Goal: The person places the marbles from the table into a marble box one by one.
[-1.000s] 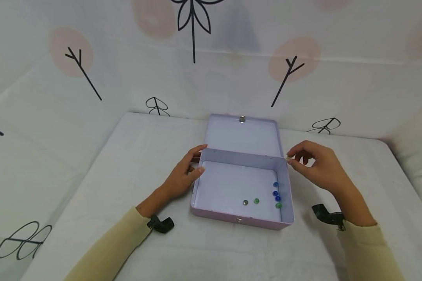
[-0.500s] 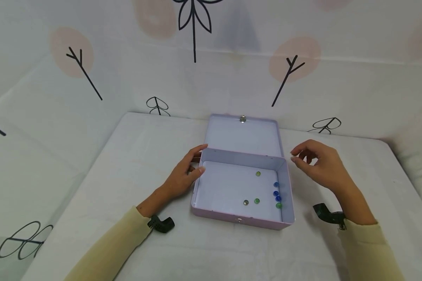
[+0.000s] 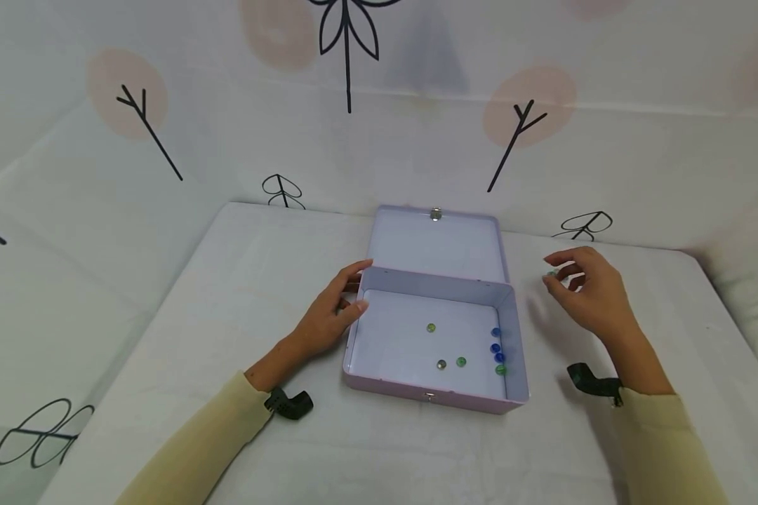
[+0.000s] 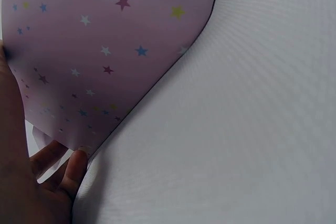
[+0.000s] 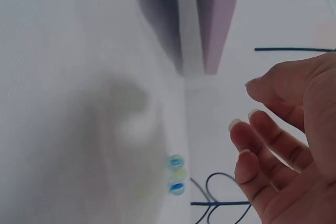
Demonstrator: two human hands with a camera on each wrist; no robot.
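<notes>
A pale lilac lidded box (image 3: 404, 393) lies with its lid (image 3: 439, 242) laid back. My left hand (image 3: 325, 319) grips its left side, thumb at the rim and fingers outside; the left wrist view shows the star-printed outer wall (image 4: 115, 35). Inside, blue marbles and a green marble (image 3: 500, 369) line the right wall. A yellow-green marble (image 3: 431, 327), a greyish marble (image 3: 441, 365) and another green marble (image 3: 461, 362) lie apart from them. To the box's right, my right hand (image 3: 587, 287) hovers with thumb and fingers apart, holding nothing, near marbles (image 5: 177, 186) on the cloth.
White cloth covers the table (image 3: 271, 259). Behind it hangs a patterned white backdrop (image 3: 417, 140) with leaf drawings. A black wrist camera (image 3: 289, 404) sits at the left wrist and another camera (image 3: 594, 382) at the right.
My right hand has let a yellow-green marble go into the box and moved right, away from the rim. The marble has rolled left and toward the front. The left hand stays put.
</notes>
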